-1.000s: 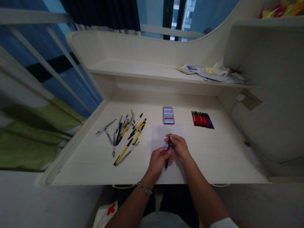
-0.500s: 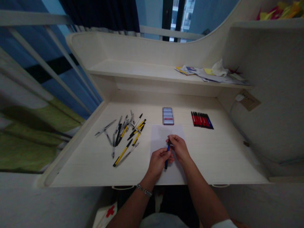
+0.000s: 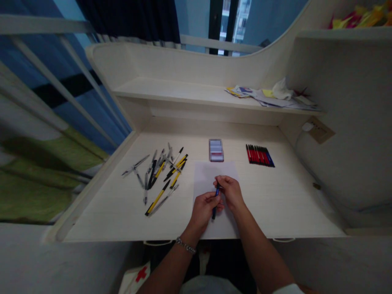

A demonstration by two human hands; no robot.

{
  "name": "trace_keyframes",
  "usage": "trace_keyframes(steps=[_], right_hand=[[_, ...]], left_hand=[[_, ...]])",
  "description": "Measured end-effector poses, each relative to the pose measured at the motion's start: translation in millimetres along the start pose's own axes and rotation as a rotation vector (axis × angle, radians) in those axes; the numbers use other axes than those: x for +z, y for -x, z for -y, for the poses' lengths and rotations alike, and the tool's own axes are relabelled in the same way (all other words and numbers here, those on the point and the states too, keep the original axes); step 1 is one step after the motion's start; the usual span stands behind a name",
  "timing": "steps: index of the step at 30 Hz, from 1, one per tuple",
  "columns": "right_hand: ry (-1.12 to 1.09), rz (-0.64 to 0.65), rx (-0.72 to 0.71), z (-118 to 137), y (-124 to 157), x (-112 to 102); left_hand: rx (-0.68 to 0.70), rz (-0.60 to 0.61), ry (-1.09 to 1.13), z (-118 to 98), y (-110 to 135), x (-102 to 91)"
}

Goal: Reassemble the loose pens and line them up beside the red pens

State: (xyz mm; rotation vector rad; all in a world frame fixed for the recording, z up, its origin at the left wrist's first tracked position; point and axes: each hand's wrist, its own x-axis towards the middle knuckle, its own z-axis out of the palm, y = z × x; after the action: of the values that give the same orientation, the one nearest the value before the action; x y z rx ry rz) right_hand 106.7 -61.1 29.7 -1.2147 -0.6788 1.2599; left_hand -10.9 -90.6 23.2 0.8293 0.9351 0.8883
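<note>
Above a white sheet of paper (image 3: pixel 203 175) I hold a blue pen (image 3: pixel 217 191) with dark ends, tilted nearly upright in view. My left hand (image 3: pixel 206 206) is closed round its lower barrel. The fingers of my right hand (image 3: pixel 230 191) pinch the dark upper end. Both hands touch the pen close together, and part of the barrel is hidden by fingers. Left of the paper lies a loose pile of pens, with clear ones (image 3: pixel 163 200) and yellow-and-black ones (image 3: pixel 158 198). To the right, red and blue pens (image 3: pixel 260 155) with black caps lie side by side in a row.
A phone (image 3: pixel 216 150) with a blurred screen lies just beyond the paper. Papers and a crumpled tissue (image 3: pixel 282 89) rest on the shelf (image 3: pixel 183 90) behind the desk. A plug sits in the wall socket (image 3: pixel 320 130) at right, its cable running down the wall.
Almost nothing differs. Both hands keep the same hold on the blue pen, and the whole view has shifted very slightly.
</note>
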Motion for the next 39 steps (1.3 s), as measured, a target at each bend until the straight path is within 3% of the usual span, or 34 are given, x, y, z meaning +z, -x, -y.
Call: trace_keyframes(steps=[3, 8, 14, 18, 21, 26, 30, 34, 39], right_hand=[[0.049, -0.049, -0.040, 0, 1, 0], [-0.025, 0.049, -0.003, 2, 3, -2], [0.138, -0.080, -0.073, 2, 1, -1], [0.189, -0.085, -0.108, 5, 2, 0], [0.121, -0.045, -0.108, 4, 5, -6], [0.191, -0.100, -0.064, -6, 24, -21], [-0.087, -0.027, -0.012, -14, 42, -12], [-0.401, -0.074, -0.061, -12, 42, 7], [-0.560, -0.206, -0.137, 12, 13, -2]], left_hand=[[0.012, -0.035, -0.017, 1, 0, -0.8], [-0.003, 0.017, 0.002, -2, 0, 1.1], [0.043, -0.100, -0.099, 3, -1, 7.0], [0.062, -0.081, -0.136, 2, -4, 7.4], [0.106, -0.047, -0.056, -5, -8, 6.3], [0.141, -0.142, 0.175, -19, -12, 6.4], [0.126, -0.113, 0.266, -22, -13, 13.9], [0.117, -0.060, 0.275, -19, -12, 22.8], [0.153, 0.002, 0.008, -14, -12, 11.4]])
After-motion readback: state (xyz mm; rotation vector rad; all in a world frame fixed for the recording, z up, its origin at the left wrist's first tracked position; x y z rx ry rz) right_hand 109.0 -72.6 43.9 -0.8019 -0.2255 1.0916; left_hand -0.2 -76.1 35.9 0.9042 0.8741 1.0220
